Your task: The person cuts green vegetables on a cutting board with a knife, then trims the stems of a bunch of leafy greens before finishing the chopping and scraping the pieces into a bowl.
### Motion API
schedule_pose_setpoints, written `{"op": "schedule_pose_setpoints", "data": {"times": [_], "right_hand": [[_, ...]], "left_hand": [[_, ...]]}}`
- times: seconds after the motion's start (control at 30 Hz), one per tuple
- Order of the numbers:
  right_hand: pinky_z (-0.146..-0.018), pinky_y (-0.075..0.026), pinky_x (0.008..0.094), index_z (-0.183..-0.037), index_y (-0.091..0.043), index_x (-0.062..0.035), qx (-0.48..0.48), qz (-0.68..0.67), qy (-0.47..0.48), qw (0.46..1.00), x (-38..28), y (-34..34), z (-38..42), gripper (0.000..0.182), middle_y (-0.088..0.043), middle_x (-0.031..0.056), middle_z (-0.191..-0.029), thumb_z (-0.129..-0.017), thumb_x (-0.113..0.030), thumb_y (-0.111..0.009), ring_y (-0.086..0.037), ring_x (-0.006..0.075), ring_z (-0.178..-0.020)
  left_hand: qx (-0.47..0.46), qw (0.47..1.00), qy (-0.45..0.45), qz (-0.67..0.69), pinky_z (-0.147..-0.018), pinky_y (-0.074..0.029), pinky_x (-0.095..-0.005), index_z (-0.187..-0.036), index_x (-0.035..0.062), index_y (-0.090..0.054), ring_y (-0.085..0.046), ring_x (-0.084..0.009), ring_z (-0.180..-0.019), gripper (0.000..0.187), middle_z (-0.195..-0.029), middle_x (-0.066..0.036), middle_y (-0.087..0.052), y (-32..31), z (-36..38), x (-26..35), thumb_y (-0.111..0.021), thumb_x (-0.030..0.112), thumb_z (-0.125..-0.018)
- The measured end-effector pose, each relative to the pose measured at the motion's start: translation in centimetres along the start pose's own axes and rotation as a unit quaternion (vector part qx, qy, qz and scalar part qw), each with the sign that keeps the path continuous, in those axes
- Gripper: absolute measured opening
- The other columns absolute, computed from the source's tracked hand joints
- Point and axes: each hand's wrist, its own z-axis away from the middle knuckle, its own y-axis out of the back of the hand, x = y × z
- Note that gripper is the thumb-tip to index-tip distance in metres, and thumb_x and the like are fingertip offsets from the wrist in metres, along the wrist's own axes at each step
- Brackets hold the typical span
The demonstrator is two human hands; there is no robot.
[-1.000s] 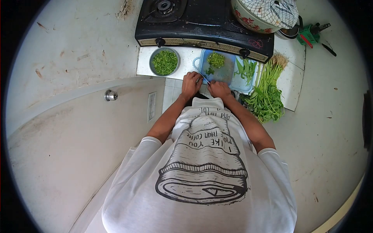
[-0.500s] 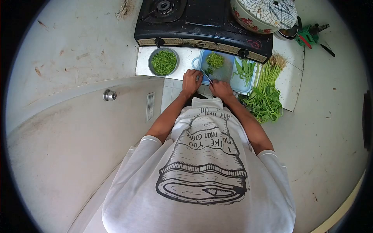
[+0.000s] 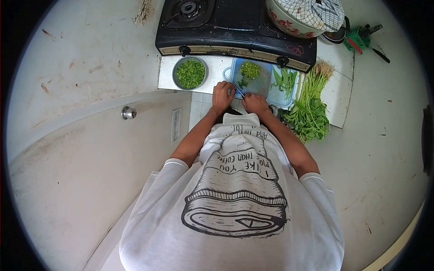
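My right hand (image 3: 255, 103) is closed round the handle of a knife (image 3: 239, 91) at the near edge of the blue cutting board (image 3: 260, 86). The blade points up and left toward my left hand (image 3: 223, 95), whose fingers are curled at the board's lower left corner; what they hold is too small to make out. On the board lie a pile of chopped light green pieces (image 3: 249, 69) and a few darker chopped leaves (image 3: 242, 83). Cut leaves (image 3: 285, 82) rest on a light blue tray (image 3: 275, 96) to the right.
A grey bowl (image 3: 207, 76) of chopped greens (image 3: 190, 73) is at the left. A black stove (image 3: 235, 27) stands behind, bearing a floral pot (image 3: 289, 26). Rooted leafy stems (image 3: 309, 104) lie at the right, beyond them a green basket (image 3: 355, 40). A door knob (image 3: 128, 113) is at left.
The knife and my right hand have shifted slightly left, and the blade is nearer my left fingers. My left hand has hardly moved.
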Motion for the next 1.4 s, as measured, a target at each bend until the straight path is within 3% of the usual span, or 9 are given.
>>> {"op": "schedule_pose_setpoints", "data": {"times": [0.13,0.4,0.53,0.63,0.93,1.13,1.4], "right_hand": [[-0.077,-0.058,0.052,-0.095,-0.068,0.0012,0.018,0.002,0.007,1.0,0.1,-0.1,0.0,0.036,-0.073,0.0254,-0.086,-0.097,-0.031,-0.052,-0.074,0.0404,-0.081],[-0.076,-0.057,0.0546,-0.095,-0.066,0.0013,0.029,-0.038,0.004,0.999,0.7,-0.3,0.3,0.038,-0.071,0.0279,-0.081,-0.098,-0.034,-0.052,-0.072,0.0438,-0.077],[-0.076,-0.058,0.0527,-0.095,-0.068,0.001,0.018,-0.007,0.004,1.0,0.2,0.2,0.9,0.038,-0.073,0.0248,-0.084,-0.097,-0.032,-0.051,-0.074,0.041,-0.079],[-0.077,-0.058,0.053,-0.096,-0.067,0.0014,0.007,-0.002,0.009,1.0,0.3,-0.4,0.6,0.038,-0.073,0.0254,-0.084,-0.098,-0.032,-0.05,-0.073,0.0417,-0.08],[-0.079,-0.057,0.0537,-0.095,-0.067,0.0015,0.019,-0.026,0.005,0.999,0.1,-0.3,-0.3,0.038,-0.072,0.0268,-0.085,-0.099,-0.033,-0.051,-0.073,0.0428,-0.082],[-0.081,-0.056,0.054,-0.095,-0.068,0.0003,0.005,-0.028,-0.011,1.0,0.1,0.5,0.2,0.039,-0.073,0.0259,-0.088,-0.099,-0.035,-0.052,-0.073,0.043,-0.084],[-0.08,-0.057,0.0542,-0.096,-0.069,0.0003,0.013,-0.041,0.001,0.999,0.5,0.2,-0.2,0.039,-0.073,0.0264,-0.088,-0.099,-0.035,-0.053,-0.072,0.0432,-0.085]], "left_hand": [[0.011,0.999,-0.04,-0.017,-0.08,-0.051,-0.0449,-0.089,0.0055,-0.072,-0.064,-0.0337,-0.087,0.008,-0.091,-0.012,-0.069,0.5,0.4,0.3,-0.075,0.01,-0.083],[0.016,0.999,-0.006,0.032,-0.077,-0.051,-0.0423,-0.085,0.0065,-0.072,-0.065,-0.0287,-0.082,0.005,-0.085,-0.01,-0.069,-0.2,0.2,-0.6,-0.074,0.009,-0.081],[0.009,1.0,0.006,0.022,-0.076,-0.05,-0.0421,-0.082,0.0061,-0.072,-0.064,-0.0285,-0.081,0.004,-0.084,-0.01,-0.068,0.0,0.2,-0.3,-0.073,0.01,-0.082],[-0.001,1.0,0.013,0.011,-0.078,-0.05,-0.0435,-0.089,0.0084,-0.073,-0.065,-0.0306,-0.086,0.009,-0.086,-0.007,-0.071,0.1,0.2,-0.3,-0.075,0.009,-0.08],[-0.009,0.998,-0.064,-0.02,-0.084,-0.05,-0.0441,-0.096,0.0086,-0.076,-0.065,-0.0312,-0.091,0.016,-0.093,-0.008,-0.069,1.3,0.7,0.0,-0.07,0.004,-0.081],[-0.062,0.996,-0.063,-0.002,-0.087,-0.05,-0.0429,-0.101,0.0083,-0.076,-0.064,-0.0301,-0.099,0.022,-0.1,-0.01,-0.071,2.1,0.2,-1.1,-0.068,0.003,-0.081],[-0.091,0.991,-0.098,-0.025,-0.082,-0.052,-0.0435,-0.095,0.0061,-0.077,-0.066,-0.0321,-0.09,0.015,-0.092,-0.012,-0.073,3.2,-0.4,0.0,-0.069,0.008,-0.083]]}}
